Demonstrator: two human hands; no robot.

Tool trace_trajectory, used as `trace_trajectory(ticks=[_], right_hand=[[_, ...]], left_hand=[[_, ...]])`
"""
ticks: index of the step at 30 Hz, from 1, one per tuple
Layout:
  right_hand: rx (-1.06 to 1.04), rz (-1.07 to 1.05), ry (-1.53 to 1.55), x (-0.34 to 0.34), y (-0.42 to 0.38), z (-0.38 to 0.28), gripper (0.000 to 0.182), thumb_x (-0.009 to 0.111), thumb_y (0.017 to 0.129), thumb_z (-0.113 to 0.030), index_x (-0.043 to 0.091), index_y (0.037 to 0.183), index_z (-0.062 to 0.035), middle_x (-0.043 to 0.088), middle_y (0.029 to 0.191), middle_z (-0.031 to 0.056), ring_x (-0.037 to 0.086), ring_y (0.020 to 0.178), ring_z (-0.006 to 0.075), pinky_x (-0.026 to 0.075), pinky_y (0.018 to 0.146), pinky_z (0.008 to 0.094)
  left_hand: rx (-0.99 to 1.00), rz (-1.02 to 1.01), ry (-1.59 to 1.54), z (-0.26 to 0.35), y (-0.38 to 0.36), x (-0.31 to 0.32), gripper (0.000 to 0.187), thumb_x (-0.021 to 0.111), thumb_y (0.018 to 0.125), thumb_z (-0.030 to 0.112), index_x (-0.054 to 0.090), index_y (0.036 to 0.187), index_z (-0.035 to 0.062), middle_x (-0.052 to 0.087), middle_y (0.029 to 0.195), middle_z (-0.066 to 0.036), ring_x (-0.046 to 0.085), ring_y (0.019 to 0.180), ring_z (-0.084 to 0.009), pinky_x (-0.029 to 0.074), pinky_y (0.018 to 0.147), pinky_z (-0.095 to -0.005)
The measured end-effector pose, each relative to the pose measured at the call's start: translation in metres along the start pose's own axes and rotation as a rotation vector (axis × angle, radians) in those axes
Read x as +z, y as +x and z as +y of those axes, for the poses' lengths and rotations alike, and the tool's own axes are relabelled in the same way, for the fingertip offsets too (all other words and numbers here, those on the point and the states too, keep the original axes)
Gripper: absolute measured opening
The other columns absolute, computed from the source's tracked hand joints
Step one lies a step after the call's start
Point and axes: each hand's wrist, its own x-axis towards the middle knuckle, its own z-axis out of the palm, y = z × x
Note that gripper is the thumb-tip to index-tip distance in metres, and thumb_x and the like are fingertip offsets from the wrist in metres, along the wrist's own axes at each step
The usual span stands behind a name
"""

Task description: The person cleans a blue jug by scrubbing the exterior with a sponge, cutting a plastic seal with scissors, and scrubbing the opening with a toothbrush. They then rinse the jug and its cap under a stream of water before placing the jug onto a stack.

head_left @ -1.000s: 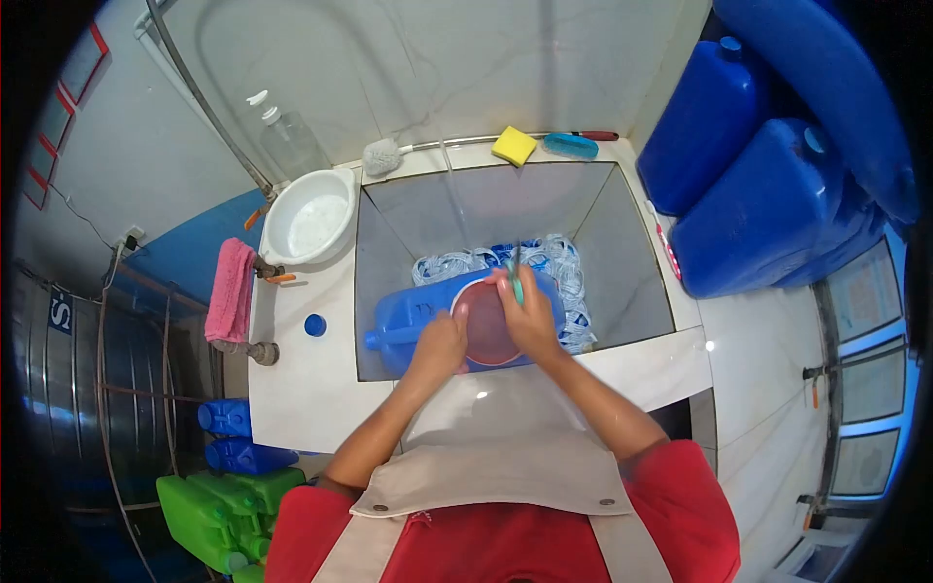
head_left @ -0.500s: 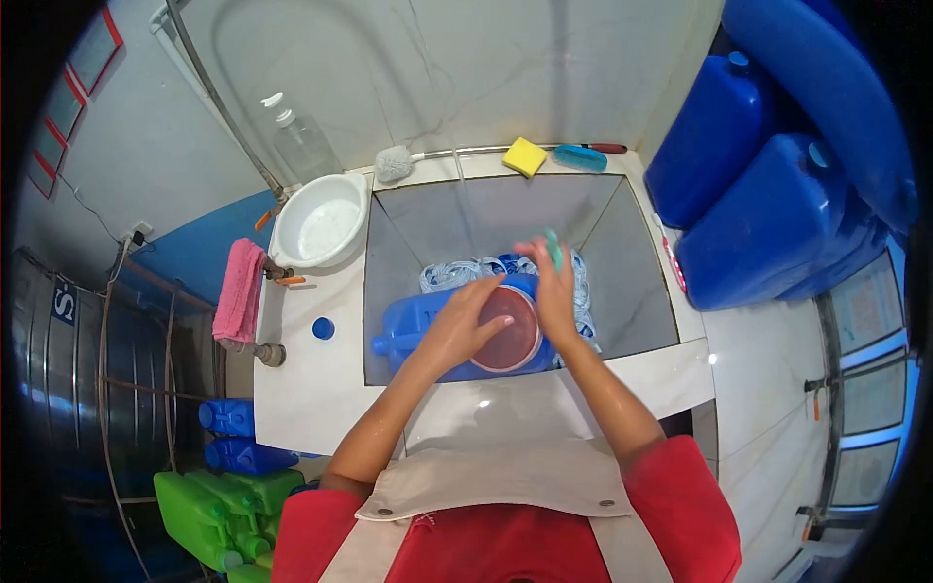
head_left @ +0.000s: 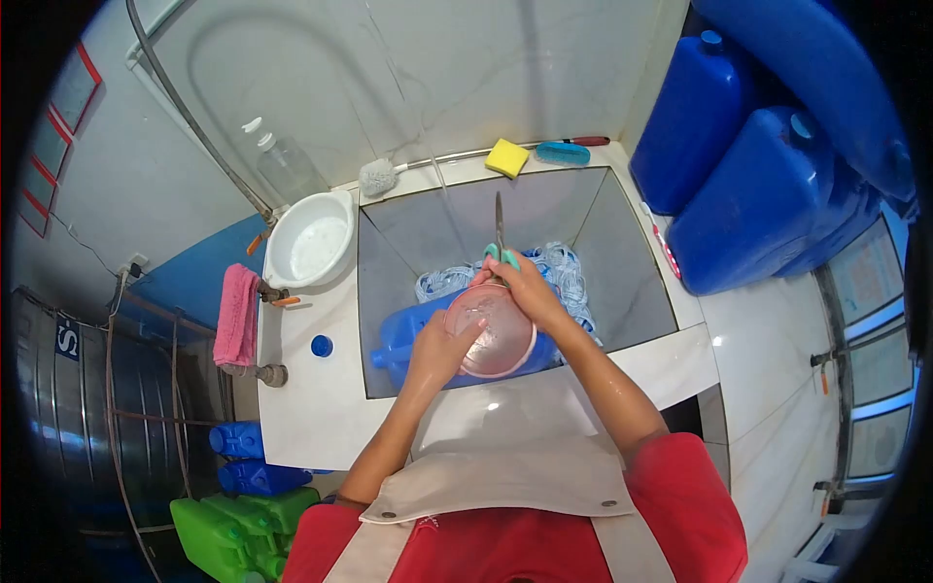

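Note:
My left hand [head_left: 437, 352] grips the near-left rim of a translucent pink bowl [head_left: 501, 345], its thumb over the opening. At the bowl's far-right edge, my right hand [head_left: 530, 296] is closed around the green handles of a pair of scissors [head_left: 500, 222]. The blades point away from me, toward the back of the sink, and look closed together. Under the bowl, a blue jug [head_left: 398, 335] lies on its side in the grey sink [head_left: 637, 282]. Bundles of pale blue and white strips [head_left: 569, 272] lie behind and beside the jug.
A white basin [head_left: 277, 243], clear pump bottle [head_left: 292, 170] and blue cap [head_left: 322, 345] stand left of the sink. Along the back ledge are a round brush [head_left: 377, 177], yellow sponge [head_left: 506, 157] and blue brush [head_left: 563, 154]. Large blue jugs [head_left: 748, 209] crowd the right.
The scissors, earlier a blurred green shape at my right hand, now show clearly with blades pointing away. My right hand has come down and left; the bowl has shifted slightly left.

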Motion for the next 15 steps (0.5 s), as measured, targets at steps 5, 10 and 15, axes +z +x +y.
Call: trace_trajectory(ticks=[5,10,15], right_hand=[[-0.082,0.071,0.458,0.022,0.002,-0.029,0.026,0.044,0.092,-0.027,0.051,0.098,-0.0024,0.060,0.088,0.0116,0.058,0.080,0.0170,0.045,0.073,0.0271],[-0.021,0.050,0.261,0.029,-0.017,-0.053,0.038,0.045,0.092,-0.040,0.054,0.097,-0.0040,0.060,0.082,0.0079,0.050,0.064,0.0097,0.036,0.054,0.0199],[0.325,-0.394,0.167,0.047,-0.055,-0.031,0.046,0.047,0.089,-0.052,0.056,0.086,-0.0072,0.059,0.069,0.0054,0.042,0.045,0.0046,0.028,0.040,0.0170]], left_hand=[[0.197,-0.006,-0.646,0.013,-0.009,-0.030,0.035,0.067,0.080,0.019,0.050,0.103,-0.0009,0.060,0.096,-0.012,0.060,0.087,-0.0162,0.049,0.076,-0.0320],[0.366,0.237,-0.743,0.011,-0.009,-0.064,0.035,0.066,0.079,0.010,0.048,0.107,0.0008,0.060,0.101,-0.011,0.059,0.091,-0.0143,0.048,0.082,-0.0287],[0.399,0.326,-0.712,0.000,-0.004,-0.063,0.033,0.067,0.079,0.011,0.051,0.107,0.0000,0.061,0.098,-0.009,0.059,0.088,-0.0125,0.047,0.079,-0.0256]])
